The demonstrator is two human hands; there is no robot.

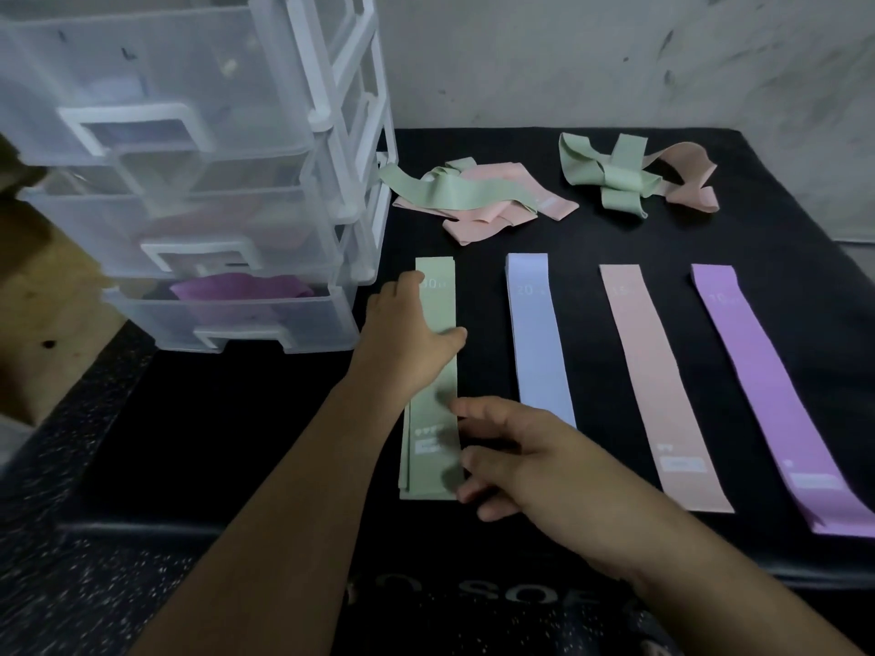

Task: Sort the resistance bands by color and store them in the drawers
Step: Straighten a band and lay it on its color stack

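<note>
- The green stack (436, 371) appears to be squared up on the black worktop (246, 442), near the drawer unit (213, 191).
- It is pressed flat by the left hand (407, 324), grip apart; its right edge is touched by the right hand (511, 459), fingers relaxed, nothing clamped.
- Green and pink bands (473, 201) lie tangled at the rear; sorting is judged unfinished.
- Next, a loose green band is to be pulled free and laid on the stack.

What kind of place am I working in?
Probably a home workout or storage corner: flat resistance bands laid on a black padded mat, a clear plastic drawer unit beside them, and a bare wall behind.
</note>
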